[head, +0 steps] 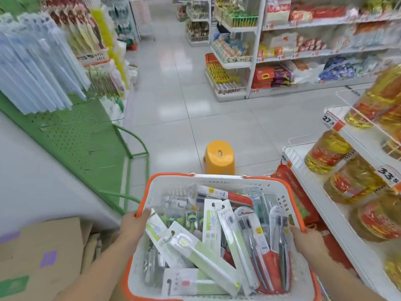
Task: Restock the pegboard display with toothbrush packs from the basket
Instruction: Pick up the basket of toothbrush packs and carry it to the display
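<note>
In a shop aisle, left hand [135, 222] and right hand [304, 237] grip the basket [219, 181] rim.

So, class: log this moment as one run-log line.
stage: carrying | left hand: grips basket rim | right hand: grips opposite rim | toothbrush packs: in basket | green pegboard: to the left

One basket [219, 181] with an orange rim is seen, and two hands are counted on it: the left hand [135, 222] and the right hand [306, 240]. At least ten toothbrush packs [201, 255] are counted inside; the exact number cannot be told, because they overlap. One yellow stool [219, 156] is seen on the floor. About eight oil bottles [325, 153] are counted on the right shelves.
</note>
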